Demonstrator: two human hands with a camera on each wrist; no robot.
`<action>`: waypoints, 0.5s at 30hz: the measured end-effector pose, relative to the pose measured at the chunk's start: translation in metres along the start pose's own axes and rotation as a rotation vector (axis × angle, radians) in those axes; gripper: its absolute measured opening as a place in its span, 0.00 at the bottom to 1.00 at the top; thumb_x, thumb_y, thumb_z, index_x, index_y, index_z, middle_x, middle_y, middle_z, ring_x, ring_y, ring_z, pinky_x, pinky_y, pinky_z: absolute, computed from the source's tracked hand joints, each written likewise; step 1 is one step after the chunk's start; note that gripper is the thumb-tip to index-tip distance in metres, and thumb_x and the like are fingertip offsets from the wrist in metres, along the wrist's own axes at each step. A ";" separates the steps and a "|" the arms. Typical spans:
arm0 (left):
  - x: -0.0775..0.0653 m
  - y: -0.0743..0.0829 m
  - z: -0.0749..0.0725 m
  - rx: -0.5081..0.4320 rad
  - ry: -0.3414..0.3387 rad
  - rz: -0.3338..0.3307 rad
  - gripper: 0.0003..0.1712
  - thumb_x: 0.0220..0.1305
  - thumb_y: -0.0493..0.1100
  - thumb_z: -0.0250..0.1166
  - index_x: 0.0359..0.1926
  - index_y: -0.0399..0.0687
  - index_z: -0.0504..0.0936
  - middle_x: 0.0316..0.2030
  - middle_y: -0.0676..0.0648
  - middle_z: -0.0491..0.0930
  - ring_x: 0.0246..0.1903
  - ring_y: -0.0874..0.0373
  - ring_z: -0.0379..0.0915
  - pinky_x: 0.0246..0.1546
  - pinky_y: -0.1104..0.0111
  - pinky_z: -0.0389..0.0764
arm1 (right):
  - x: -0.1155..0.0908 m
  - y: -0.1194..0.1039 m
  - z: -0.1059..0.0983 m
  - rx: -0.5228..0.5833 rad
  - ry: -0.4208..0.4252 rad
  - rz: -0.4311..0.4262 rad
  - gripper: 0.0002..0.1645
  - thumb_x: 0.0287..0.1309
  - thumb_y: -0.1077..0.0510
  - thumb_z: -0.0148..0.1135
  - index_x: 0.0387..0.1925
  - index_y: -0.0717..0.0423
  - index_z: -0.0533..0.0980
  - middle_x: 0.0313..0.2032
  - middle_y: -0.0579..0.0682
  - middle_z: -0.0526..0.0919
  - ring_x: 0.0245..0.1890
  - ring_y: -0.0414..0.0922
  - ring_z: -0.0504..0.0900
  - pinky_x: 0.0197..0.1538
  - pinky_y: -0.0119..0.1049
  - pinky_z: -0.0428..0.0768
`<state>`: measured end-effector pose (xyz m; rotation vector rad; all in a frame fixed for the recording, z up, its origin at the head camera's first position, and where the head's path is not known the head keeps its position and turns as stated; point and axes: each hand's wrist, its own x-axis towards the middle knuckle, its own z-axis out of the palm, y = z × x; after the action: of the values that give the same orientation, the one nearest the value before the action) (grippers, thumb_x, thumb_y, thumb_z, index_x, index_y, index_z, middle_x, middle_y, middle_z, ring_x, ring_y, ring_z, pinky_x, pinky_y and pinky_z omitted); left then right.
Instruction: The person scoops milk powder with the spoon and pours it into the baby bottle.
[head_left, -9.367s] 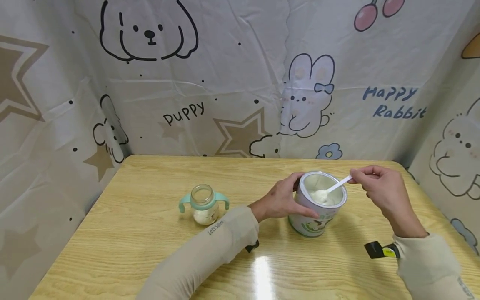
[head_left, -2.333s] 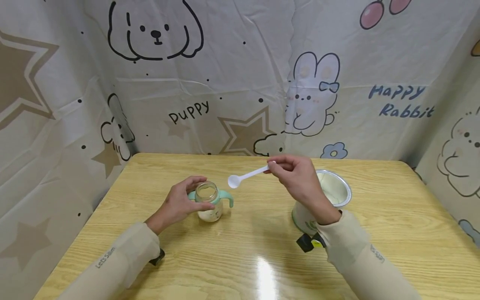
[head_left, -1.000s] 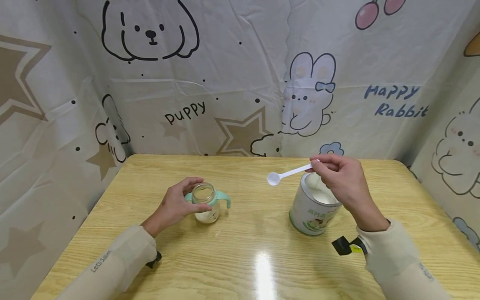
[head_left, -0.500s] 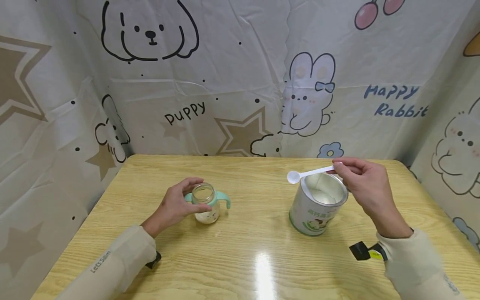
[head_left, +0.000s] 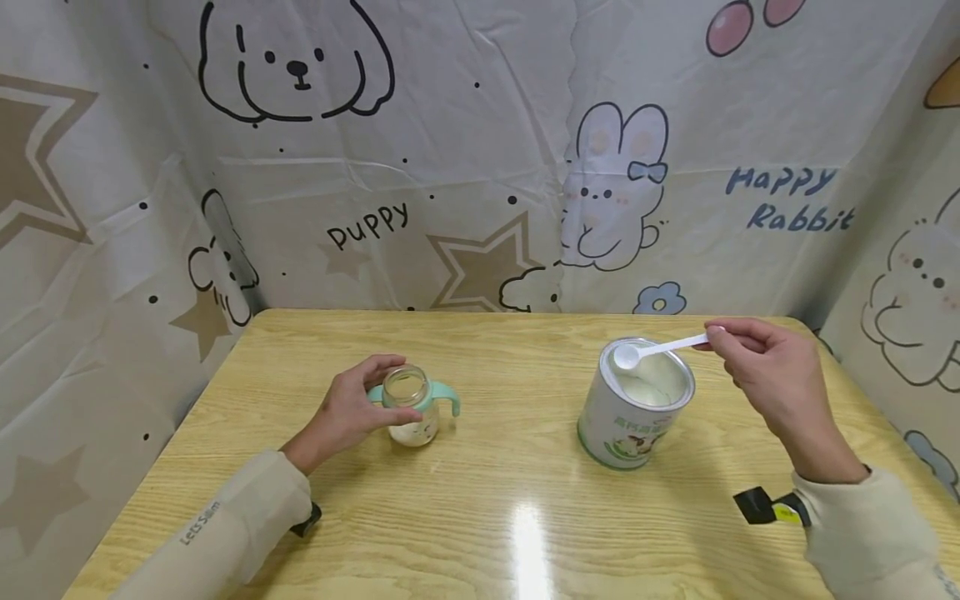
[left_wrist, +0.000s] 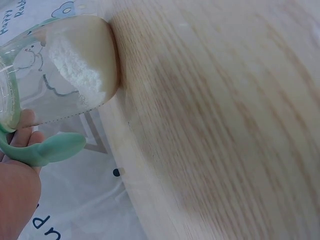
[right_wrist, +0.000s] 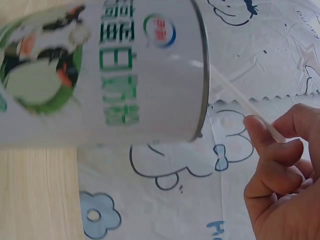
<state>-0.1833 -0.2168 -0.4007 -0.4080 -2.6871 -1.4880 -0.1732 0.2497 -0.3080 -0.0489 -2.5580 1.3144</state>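
My left hand [head_left: 351,408] holds a clear baby bottle [head_left: 414,435] by its neck, thumb on the near side. The bottle stands upright, uncapped, with a mint-green collar and two handles. White powder [left_wrist: 75,65] lies in its lower part in the left wrist view. My right hand [head_left: 776,379] pinches the handle end of a white measuring scoop [head_left: 628,357]. The scoop's bowl is over the mouth of a milk powder can [head_left: 626,429], at its left inner side. Pale powder shows inside the can. In the right wrist view the can's rim hides the bowl.
Both containers stand on a wooden table [head_left: 465,517], the bottle left and the can right, with a gap between them. Behind and at the sides hangs a printed cloth [head_left: 450,125] with cartoon animals. A camera [head_left: 756,505] is strapped at the right wrist.
The right hand has carried the scoop rightward, from beside the bottle to over the can. The left hand, earlier round the can, moved to the bottle and has stayed there.
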 end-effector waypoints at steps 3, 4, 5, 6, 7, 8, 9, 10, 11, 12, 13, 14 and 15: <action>0.000 0.000 0.000 -0.001 -0.002 0.001 0.41 0.49 0.43 0.81 0.64 0.43 0.74 0.59 0.40 0.78 0.61 0.40 0.71 0.57 0.44 0.76 | 0.000 0.002 -0.001 -0.068 -0.012 -0.023 0.25 0.70 0.46 0.59 0.52 0.65 0.80 0.32 0.35 0.87 0.29 0.32 0.74 0.27 0.24 0.74; 0.000 0.000 0.000 -0.001 -0.002 0.002 0.41 0.50 0.43 0.81 0.64 0.43 0.74 0.59 0.40 0.78 0.61 0.40 0.71 0.57 0.44 0.76 | 0.000 0.003 -0.001 -0.100 -0.018 -0.035 0.25 0.70 0.46 0.59 0.52 0.65 0.80 0.34 0.41 0.89 0.30 0.30 0.74 0.28 0.23 0.74; 0.000 0.000 0.000 0.001 -0.002 0.003 0.41 0.50 0.43 0.81 0.64 0.43 0.74 0.59 0.40 0.78 0.61 0.40 0.71 0.57 0.44 0.76 | 0.000 0.003 -0.001 -0.131 -0.022 -0.047 0.25 0.70 0.46 0.58 0.52 0.65 0.80 0.37 0.47 0.89 0.31 0.28 0.74 0.29 0.23 0.74; 0.000 0.000 0.000 0.002 -0.002 0.004 0.41 0.50 0.43 0.81 0.64 0.42 0.74 0.60 0.40 0.78 0.62 0.39 0.71 0.58 0.44 0.75 | 0.000 0.003 -0.001 -0.163 -0.024 -0.058 0.25 0.70 0.46 0.58 0.52 0.64 0.81 0.39 0.52 0.88 0.32 0.28 0.75 0.30 0.22 0.74; 0.000 0.000 0.000 0.002 -0.003 0.004 0.41 0.50 0.44 0.81 0.64 0.42 0.74 0.60 0.40 0.77 0.62 0.39 0.71 0.58 0.44 0.75 | 0.000 0.003 0.000 -0.186 -0.028 -0.069 0.25 0.71 0.46 0.58 0.51 0.64 0.81 0.42 0.57 0.88 0.35 0.30 0.77 0.31 0.21 0.74; 0.000 0.000 0.000 0.002 -0.003 0.003 0.41 0.50 0.44 0.81 0.64 0.42 0.73 0.60 0.40 0.77 0.62 0.39 0.70 0.59 0.44 0.75 | 0.000 0.004 0.001 -0.204 -0.030 -0.080 0.25 0.70 0.46 0.59 0.51 0.64 0.81 0.44 0.61 0.86 0.37 0.33 0.80 0.32 0.20 0.74; 0.000 0.000 0.000 0.001 -0.005 0.002 0.41 0.50 0.44 0.80 0.64 0.42 0.73 0.60 0.40 0.77 0.62 0.40 0.70 0.59 0.44 0.75 | 0.000 0.004 0.001 -0.218 -0.031 -0.089 0.24 0.70 0.47 0.59 0.51 0.65 0.81 0.45 0.63 0.85 0.38 0.38 0.81 0.32 0.19 0.74; 0.000 0.000 0.000 -0.002 -0.005 0.000 0.41 0.50 0.44 0.80 0.64 0.42 0.73 0.60 0.40 0.77 0.62 0.39 0.70 0.58 0.44 0.75 | 0.000 0.004 0.002 -0.229 -0.032 -0.096 0.24 0.70 0.47 0.59 0.51 0.65 0.82 0.46 0.64 0.85 0.39 0.43 0.82 0.32 0.19 0.74; 0.000 0.000 0.000 -0.004 -0.006 -0.001 0.41 0.50 0.44 0.80 0.65 0.42 0.73 0.60 0.40 0.77 0.62 0.40 0.70 0.58 0.44 0.75 | 0.000 0.004 0.003 -0.237 -0.034 -0.104 0.23 0.70 0.48 0.59 0.50 0.65 0.82 0.46 0.65 0.84 0.40 0.48 0.83 0.32 0.19 0.74; 0.000 0.000 0.000 -0.006 -0.008 -0.004 0.41 0.50 0.44 0.80 0.65 0.43 0.73 0.60 0.40 0.77 0.62 0.40 0.70 0.58 0.44 0.75 | 0.000 0.005 0.004 -0.242 -0.036 -0.111 0.23 0.70 0.48 0.60 0.50 0.65 0.82 0.46 0.65 0.84 0.41 0.53 0.82 0.31 0.19 0.74; 0.000 0.000 0.000 -0.007 -0.009 -0.005 0.41 0.50 0.44 0.80 0.65 0.43 0.73 0.60 0.40 0.77 0.62 0.40 0.70 0.58 0.44 0.75 | 0.000 0.005 0.005 -0.245 -0.042 -0.116 0.22 0.70 0.49 0.60 0.50 0.65 0.82 0.46 0.66 0.84 0.43 0.56 0.82 0.31 0.20 0.74; 0.000 0.000 0.000 -0.007 -0.008 -0.005 0.41 0.50 0.44 0.81 0.65 0.43 0.73 0.60 0.40 0.77 0.62 0.40 0.70 0.57 0.44 0.76 | 0.000 0.006 0.006 -0.253 -0.047 -0.119 0.22 0.70 0.50 0.60 0.50 0.65 0.82 0.46 0.66 0.84 0.43 0.56 0.81 0.31 0.21 0.74; 0.000 0.000 -0.001 -0.007 -0.008 -0.005 0.41 0.50 0.44 0.81 0.65 0.43 0.73 0.60 0.40 0.78 0.62 0.40 0.70 0.58 0.44 0.76 | 0.000 0.006 0.007 -0.262 -0.050 -0.122 0.22 0.70 0.50 0.59 0.50 0.65 0.82 0.46 0.66 0.84 0.42 0.56 0.81 0.31 0.22 0.74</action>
<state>-0.1835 -0.2172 -0.4004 -0.4088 -2.6919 -1.5010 -0.1754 0.2476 -0.3168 0.0895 -2.7119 0.9432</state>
